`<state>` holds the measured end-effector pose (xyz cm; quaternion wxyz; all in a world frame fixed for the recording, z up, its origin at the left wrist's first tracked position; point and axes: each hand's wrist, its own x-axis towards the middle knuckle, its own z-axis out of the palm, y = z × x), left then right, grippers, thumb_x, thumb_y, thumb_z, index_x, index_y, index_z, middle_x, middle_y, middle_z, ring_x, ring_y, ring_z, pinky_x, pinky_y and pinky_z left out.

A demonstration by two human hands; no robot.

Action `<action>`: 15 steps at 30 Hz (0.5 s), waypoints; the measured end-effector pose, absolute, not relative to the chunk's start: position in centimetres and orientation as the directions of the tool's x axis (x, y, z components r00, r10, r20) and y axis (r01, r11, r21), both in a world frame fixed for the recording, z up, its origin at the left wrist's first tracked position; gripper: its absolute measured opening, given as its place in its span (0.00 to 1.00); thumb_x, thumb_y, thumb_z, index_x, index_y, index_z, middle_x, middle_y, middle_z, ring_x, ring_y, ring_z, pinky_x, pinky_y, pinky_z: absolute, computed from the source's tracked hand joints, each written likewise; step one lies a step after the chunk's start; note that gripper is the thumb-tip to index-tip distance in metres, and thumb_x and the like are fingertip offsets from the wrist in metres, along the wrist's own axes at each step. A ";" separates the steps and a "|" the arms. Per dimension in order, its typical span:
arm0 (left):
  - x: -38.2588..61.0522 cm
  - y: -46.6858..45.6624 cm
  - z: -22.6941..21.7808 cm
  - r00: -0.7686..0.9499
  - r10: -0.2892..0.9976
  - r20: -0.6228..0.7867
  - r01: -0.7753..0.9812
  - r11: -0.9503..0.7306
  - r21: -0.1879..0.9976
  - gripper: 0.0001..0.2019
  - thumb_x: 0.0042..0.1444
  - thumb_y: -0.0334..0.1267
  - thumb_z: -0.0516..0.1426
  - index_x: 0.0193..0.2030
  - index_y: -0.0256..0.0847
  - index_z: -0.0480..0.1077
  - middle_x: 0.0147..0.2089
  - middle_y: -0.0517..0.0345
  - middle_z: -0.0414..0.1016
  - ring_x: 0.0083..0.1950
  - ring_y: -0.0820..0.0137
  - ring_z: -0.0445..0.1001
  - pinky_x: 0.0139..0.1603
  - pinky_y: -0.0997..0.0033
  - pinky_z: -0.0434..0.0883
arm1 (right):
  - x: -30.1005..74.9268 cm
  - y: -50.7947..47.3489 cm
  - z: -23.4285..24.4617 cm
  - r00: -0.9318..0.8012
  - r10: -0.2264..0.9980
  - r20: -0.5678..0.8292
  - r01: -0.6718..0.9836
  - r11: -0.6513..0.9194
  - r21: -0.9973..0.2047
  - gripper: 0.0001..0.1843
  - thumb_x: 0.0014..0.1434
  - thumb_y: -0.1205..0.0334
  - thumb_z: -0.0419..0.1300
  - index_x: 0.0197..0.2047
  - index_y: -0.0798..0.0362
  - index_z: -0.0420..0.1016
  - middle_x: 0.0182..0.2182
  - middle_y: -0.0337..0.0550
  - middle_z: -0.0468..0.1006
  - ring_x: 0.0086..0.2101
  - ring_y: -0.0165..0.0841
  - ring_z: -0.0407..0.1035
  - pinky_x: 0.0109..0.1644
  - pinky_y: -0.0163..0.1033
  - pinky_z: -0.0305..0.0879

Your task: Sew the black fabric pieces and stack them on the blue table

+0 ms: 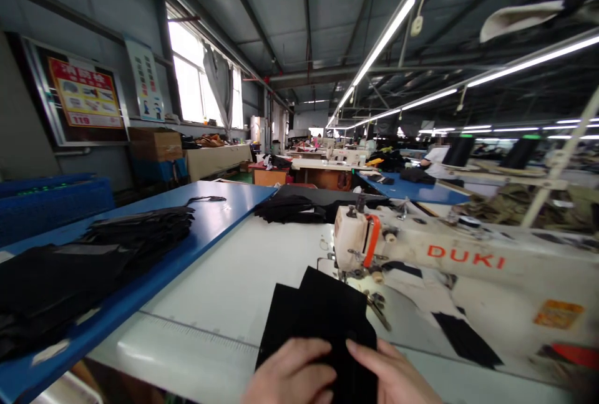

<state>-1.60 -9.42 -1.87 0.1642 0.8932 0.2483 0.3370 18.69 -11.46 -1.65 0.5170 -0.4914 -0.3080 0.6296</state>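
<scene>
Two overlapping black fabric pieces (322, 310) lie at the front of the white sewing table (224, 279), their far corner close to the needle area of the sewing machine (468, 260). My left hand (292, 371) rests on the fabric's left side with its fingers curled over the top. On the right edge, my right hand (390, 370) grips the cloth, thumb on top and the other fingers underneath. Beneath the machine arm sit white and black cloth scraps (435, 304).
Stacks of black cut cloth (93, 267) cover part of the blue table (224, 198) to the left. Another black fabric pile (294, 207) lies behind the machine head. Thread cones (458, 151) stand at the right. Further sewing stations and a person (436, 156) are in the background.
</scene>
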 end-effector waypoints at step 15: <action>-1.6 -5.9 -0.8 0.524 0.852 -0.006 -0.332 0.211 0.920 0.20 0.45 0.35 0.64 0.47 0.35 0.70 0.43 0.49 0.78 0.48 0.56 0.75 0.55 0.54 0.66 | 20.5 -11.9 0.5 -0.096 0.945 -0.314 -0.485 -0.320 -0.814 0.17 0.43 0.59 0.70 0.37 0.57 0.77 0.37 0.48 0.80 0.47 0.44 0.70 0.58 0.47 0.56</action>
